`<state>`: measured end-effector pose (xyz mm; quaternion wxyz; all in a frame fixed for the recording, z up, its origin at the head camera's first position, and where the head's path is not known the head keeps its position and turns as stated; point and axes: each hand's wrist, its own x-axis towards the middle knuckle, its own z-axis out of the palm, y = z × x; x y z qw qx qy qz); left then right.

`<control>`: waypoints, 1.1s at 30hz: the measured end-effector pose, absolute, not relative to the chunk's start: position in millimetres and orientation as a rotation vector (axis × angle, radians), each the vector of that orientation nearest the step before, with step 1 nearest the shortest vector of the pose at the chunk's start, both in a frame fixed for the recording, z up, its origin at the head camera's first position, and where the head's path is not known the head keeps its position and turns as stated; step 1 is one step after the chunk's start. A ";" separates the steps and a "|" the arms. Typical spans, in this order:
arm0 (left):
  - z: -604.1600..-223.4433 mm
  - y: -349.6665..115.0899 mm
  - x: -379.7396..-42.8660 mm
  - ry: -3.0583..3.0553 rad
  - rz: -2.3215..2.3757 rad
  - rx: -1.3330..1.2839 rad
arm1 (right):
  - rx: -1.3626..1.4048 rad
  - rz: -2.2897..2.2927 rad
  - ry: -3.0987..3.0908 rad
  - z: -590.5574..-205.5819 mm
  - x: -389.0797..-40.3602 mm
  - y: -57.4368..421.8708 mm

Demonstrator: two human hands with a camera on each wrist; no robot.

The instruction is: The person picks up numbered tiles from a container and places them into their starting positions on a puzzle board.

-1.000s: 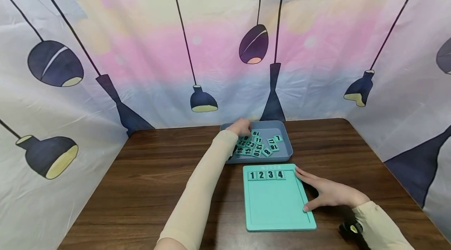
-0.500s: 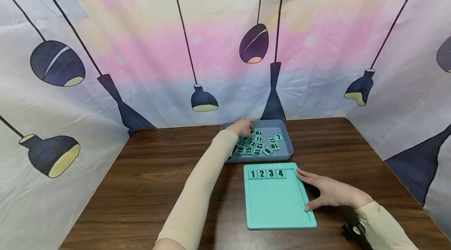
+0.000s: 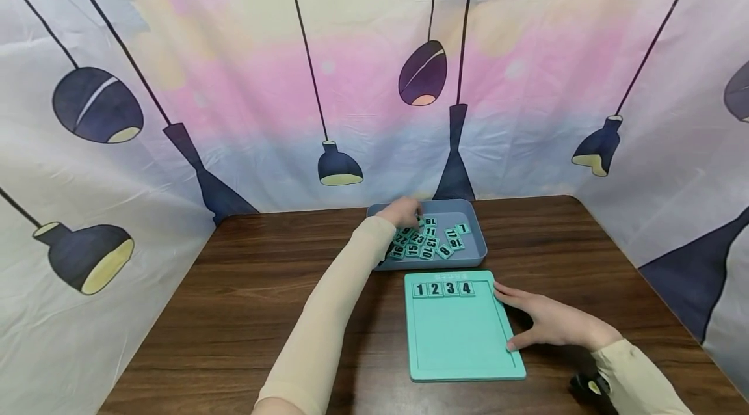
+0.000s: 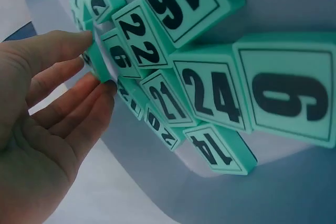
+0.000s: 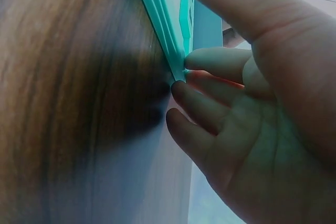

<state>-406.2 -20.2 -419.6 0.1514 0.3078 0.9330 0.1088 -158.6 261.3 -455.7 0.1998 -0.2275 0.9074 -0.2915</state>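
Observation:
My left hand (image 3: pixel 401 212) reaches into the blue-grey tray (image 3: pixel 480 247) at the back of the table. In the left wrist view its thumb and fingertips pinch a green number tile (image 4: pixel 96 60), tilted on edge so its number is mostly hidden. Around it lie loose tiles, among them a 22 tile (image 4: pixel 139 39), a 24 tile (image 4: pixel 212 90) and a 14 tile (image 4: pixel 218 148). My right hand (image 3: pixel 552 321) rests with spread fingers against the right edge of a mint-green board (image 3: pixel 459 343). Tiles 1, 2, 3 and 4 (image 3: pixel 465 289) stand in order along its top row.
The brown wooden table (image 3: pixel 251 311) carries the tray right behind the board. More tiles, such as an 8 tile (image 3: pixel 444 252), lie spread over the tray's middle and right. A cloth backdrop (image 3: pixel 374 77) printed with lamps hangs right behind the table.
In the tray my left hand has shifted slightly to the right, and the tiles by its fingers have moved a little. The right hand stays at the board's edge.

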 end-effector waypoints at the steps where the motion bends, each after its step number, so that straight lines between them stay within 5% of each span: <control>1: -418.3 -22.1 -405.7 2.677 0.329 0.887 | -0.635 -0.820 2.534 -455.4 -158.5 261.1; 18: -382.7 -38.9 -378.8 2.571 0.504 1.209 | -0.616 -0.816 2.539 -456.1 -158.5 260.1; 33: -384.1 20.9 -306.9 2.321 0.144 1.670 | -0.642 -0.866 2.516 -456.3 -158.4 261.3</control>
